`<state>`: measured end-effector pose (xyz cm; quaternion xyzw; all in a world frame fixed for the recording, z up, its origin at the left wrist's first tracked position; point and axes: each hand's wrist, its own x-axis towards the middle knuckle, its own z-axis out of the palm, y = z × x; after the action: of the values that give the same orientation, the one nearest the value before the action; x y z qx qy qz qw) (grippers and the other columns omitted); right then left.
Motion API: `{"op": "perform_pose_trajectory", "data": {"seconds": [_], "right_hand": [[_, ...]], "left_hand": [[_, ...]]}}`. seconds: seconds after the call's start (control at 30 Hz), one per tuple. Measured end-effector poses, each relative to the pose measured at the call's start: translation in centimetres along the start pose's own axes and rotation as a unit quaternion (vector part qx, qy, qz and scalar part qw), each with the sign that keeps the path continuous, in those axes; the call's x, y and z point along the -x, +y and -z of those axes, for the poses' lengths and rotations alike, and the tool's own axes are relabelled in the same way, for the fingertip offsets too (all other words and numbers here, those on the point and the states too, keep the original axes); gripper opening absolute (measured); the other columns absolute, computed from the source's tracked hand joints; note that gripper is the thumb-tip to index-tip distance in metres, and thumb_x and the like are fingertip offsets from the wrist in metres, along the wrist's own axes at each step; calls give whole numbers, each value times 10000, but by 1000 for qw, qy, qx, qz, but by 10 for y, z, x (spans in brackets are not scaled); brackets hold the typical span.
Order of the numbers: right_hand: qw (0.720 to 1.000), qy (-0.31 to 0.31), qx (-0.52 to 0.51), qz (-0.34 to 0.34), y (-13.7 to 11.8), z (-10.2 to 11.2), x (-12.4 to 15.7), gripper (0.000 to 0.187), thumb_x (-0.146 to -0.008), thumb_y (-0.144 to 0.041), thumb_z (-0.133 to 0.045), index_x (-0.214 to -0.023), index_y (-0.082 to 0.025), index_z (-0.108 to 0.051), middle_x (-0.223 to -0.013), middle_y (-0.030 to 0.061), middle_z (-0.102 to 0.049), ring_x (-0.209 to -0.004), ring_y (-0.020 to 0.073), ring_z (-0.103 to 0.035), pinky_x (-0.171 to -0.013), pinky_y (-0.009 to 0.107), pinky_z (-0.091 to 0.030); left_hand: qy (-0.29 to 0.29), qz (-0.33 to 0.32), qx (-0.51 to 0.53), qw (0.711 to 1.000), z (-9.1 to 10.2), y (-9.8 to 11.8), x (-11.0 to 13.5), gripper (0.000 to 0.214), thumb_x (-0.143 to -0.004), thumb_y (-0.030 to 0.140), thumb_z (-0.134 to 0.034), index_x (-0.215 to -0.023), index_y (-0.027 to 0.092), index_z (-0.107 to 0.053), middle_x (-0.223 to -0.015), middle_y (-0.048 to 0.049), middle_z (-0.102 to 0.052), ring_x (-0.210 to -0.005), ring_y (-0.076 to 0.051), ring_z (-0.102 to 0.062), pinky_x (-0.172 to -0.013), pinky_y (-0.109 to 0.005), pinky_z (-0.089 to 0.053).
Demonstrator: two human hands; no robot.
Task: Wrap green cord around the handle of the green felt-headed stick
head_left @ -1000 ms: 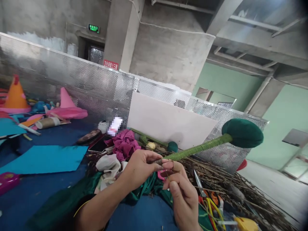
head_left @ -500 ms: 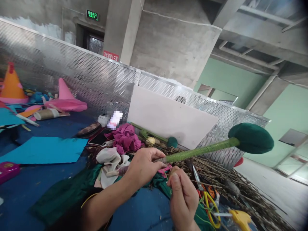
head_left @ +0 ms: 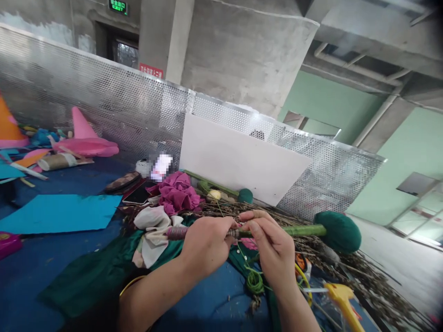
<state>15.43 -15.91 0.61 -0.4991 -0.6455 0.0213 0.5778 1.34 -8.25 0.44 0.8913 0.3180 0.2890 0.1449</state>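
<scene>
My left hand (head_left: 209, 242) is closed round a stick whose visible right part is wrapped in green thread (head_left: 304, 230). A dark green padded cloth head (head_left: 341, 232) caps its far right end. My right hand (head_left: 275, 249) is closed at the stick just right of the left one, thumb and fingertips pinched at the wrapping; a thin green strand shows near the fingers. Below hangs or lies a small tangle of green thread (head_left: 255, 281); I cannot tell which. Left of my left hand, a purple-grey wrapped piece (head_left: 177, 233) and white cloth (head_left: 152, 226) show.
Dry twigs (head_left: 367, 276) spread along the right, with a yellow glue gun (head_left: 341, 295) before them. Magenta ruffled cloth (head_left: 180, 193), a phone (head_left: 136, 192) and a blue sheet (head_left: 62, 214) lie leftward. A white board (head_left: 238, 159) leans on the perforated metal screen (head_left: 114, 97).
My right hand has risen from below the stick to pinch at it. The stick's padded end has dropped down and left. The view has shifted slightly, and the thread tangle now shows.
</scene>
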Motion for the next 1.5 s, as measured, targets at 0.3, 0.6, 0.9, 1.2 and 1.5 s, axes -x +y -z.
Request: {"op": "perform_pose_trajectory", "data": {"seconds": [0.3,0.6,0.9,1.2,1.5], "right_hand": [[999,1,-13,-52,8,3,-9,253,-906,-209,-543,-715,-185,-708,-890,66,-682,-858,176,-649,-740,272,-506],[996,-12,-11,-84,11,10,-13,273,-902,-226,-562,-681,-191,-718,-845,61,-699,-853,179,-648,-750,281,-491],[995,-14,1,-99,11,7,-13,260,-887,-235,-561,-684,-183,-716,-819,59,-689,-823,173,-646,-732,269,-482],[984,-22,-65,-163,3,37,-14,308,-878,-296,-568,-595,-179,-600,-1004,72,-683,-964,202,-620,-845,310,-460],[929,148,-198,-274,17,131,-3,346,-704,-410,-762,-594,-169,-541,-697,13,-617,-373,40,-386,-331,182,-296]], "left_hand": [[12,-117,-107,987,-12,2,5,94,-822,130,-557,-850,173,-636,-762,-51,-704,-731,-266,-669,-605,-338,-459],[137,-267,-132,945,-19,-1,5,259,-869,83,-454,-1092,149,-568,-758,-13,-678,-620,-208,-600,-544,-337,-410],[140,-316,-162,924,-20,-4,3,244,-903,96,-393,-986,157,-614,-778,-26,-685,-629,-207,-597,-551,-345,-428],[162,-278,-104,941,-8,-11,-1,263,-855,82,-473,-1020,167,-659,-915,-39,-748,-741,-205,-674,-636,-329,-498],[138,-166,-123,969,24,-32,-10,206,-833,154,-562,-972,192,-709,-903,-43,-767,-798,-233,-709,-669,-324,-524]]}}
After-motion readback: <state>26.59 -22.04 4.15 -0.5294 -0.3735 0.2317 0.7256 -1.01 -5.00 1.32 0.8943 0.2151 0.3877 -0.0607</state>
